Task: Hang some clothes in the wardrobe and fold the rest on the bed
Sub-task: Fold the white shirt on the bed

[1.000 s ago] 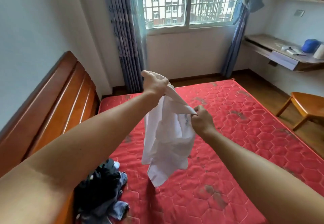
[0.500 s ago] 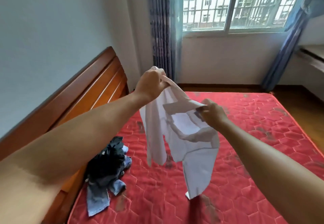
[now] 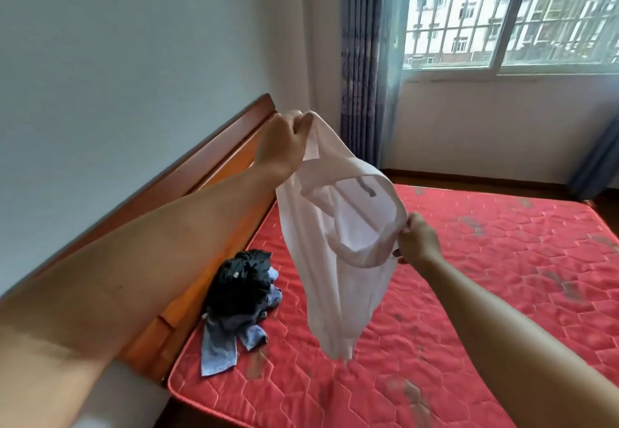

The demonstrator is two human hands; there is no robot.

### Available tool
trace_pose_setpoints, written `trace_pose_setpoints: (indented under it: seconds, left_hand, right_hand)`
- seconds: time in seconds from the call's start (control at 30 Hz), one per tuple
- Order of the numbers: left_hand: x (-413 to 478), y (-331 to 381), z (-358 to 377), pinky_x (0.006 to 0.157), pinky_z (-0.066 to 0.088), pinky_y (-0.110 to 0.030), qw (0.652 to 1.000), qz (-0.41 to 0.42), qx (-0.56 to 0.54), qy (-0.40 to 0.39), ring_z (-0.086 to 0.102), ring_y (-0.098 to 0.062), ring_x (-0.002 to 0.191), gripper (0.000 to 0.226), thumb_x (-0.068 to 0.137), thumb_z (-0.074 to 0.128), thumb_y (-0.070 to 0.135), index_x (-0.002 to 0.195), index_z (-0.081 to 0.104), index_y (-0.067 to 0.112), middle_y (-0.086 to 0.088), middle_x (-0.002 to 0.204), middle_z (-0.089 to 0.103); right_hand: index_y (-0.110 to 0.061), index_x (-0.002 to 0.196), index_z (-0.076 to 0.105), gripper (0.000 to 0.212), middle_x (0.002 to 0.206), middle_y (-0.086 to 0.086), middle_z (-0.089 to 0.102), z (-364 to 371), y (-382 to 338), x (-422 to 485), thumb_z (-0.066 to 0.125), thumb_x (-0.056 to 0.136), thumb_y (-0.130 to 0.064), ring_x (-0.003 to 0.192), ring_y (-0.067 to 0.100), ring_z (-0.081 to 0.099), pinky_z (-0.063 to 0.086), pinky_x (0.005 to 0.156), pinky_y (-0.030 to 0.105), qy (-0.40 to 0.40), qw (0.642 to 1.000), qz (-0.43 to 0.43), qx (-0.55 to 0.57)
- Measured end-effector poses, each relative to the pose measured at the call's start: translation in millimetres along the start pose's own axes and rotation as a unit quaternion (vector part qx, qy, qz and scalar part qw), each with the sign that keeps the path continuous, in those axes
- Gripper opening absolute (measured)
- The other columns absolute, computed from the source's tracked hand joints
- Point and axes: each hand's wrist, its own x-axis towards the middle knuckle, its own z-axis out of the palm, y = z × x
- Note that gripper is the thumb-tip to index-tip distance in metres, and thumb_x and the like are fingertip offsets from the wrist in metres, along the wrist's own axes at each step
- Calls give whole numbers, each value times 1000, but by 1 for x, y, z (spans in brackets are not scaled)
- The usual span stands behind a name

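1. The left hand (image 3: 284, 141) was raised near the headboard (image 3: 214, 163), its fingers curled tight round a bunched top edge of the white garment (image 3: 338, 270).
2. The right hand (image 3: 417, 241) was lower and to the right, pinching the banded rim of the garment's opening between thumb and fingers.
3. The garment hung in the air between the two hands. Its loose end dangled above the red mattress of the bed (image 3: 502, 310) without touching it.
4. A pile of dark and blue clothes (image 3: 241, 297) lay on the mattress by the headboard, unsorted.
5. The step in hand looked like opening out one piece to find its shape. Most of the task seemed to remain.
6. The next move probably called for both hands to find matching edges and draw them apart, so the cloth hung flat.
7. It could then be laid on the mattress for folding. No wardrobe or hanger was in view.
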Motion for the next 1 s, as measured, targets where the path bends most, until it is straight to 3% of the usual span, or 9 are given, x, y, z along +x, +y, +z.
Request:
trace_pose_setpoints:
  seconds: [0.1,0.27,0.37,0.47,0.57,0.73,0.83,0.9,1.0]
  left_hand:
    - [-18,-26,-19,74,56,-37,994,-80,26,-66,69,-30,68,37,106,38,38,95,64,13,-12,83,70]
    - [-56,-63,-30,68,62,-45,978,-166,18,-122,68,-27,75,39,105,35,38,108,66,16,-7,93,67]
    - [-76,-72,-30,72,62,-46,973,-189,1,-133,67,-27,80,37,103,36,38,108,67,17,-6,95,67]
    - [-99,-73,-26,69,63,-45,969,-204,-30,-135,66,-29,85,38,104,38,38,109,67,14,-12,104,66]
    - [-121,-70,-16,65,64,-45,967,-217,-48,-126,65,-32,92,38,105,39,39,108,68,16,-14,113,61]
    - [-160,-56,2,77,60,-34,966,-228,-36,-113,57,-28,99,39,106,43,36,132,61,14,-12,129,38]
    - [-180,-43,10,76,56,-29,971,-223,-38,-82,53,-23,95,37,105,46,37,129,63,13,-16,132,36]
    - [-189,-34,18,85,58,-34,972,-219,-51,-62,50,-21,96,35,104,50,36,122,66,12,-16,134,34]
    - [-193,-32,32,83,60,-39,977,-193,-85,-43,55,-20,91,27,103,50,38,106,67,18,-9,127,39]
  right_hand:
    - [-12,96,48,20,80,21,65,-26,-12,-7,37,102,-28,53,39,68,57,46,55,70,991,24,112]
    - [-20,99,46,26,83,17,65,-71,-27,-24,37,99,-44,72,36,64,56,72,47,149,987,-54,13]
    - [-13,105,54,17,88,12,62,-91,-26,-41,47,101,-28,82,30,55,45,76,38,170,982,-86,-11]
    - [-13,105,61,19,90,7,64,-107,-17,-66,47,93,-9,88,29,60,47,79,35,170,982,-79,-5]
    - [-12,103,66,32,95,10,69,-117,-2,-92,44,83,-1,89,27,61,46,77,29,172,982,-72,-22]
    - [-8,94,73,35,90,13,73,-136,29,-129,47,76,7,89,30,66,45,76,26,200,974,-48,-91]
    - [-11,100,67,35,92,14,70,-141,43,-145,41,84,6,75,30,71,61,63,39,207,976,-41,-53]
    - [-16,105,60,33,99,15,65,-143,47,-154,36,92,2,67,31,70,57,42,37,207,978,-18,-16]
    - [-24,106,53,23,104,16,58,-146,60,-154,35,99,-12,75,36,66,57,40,39,239,969,-19,-55]
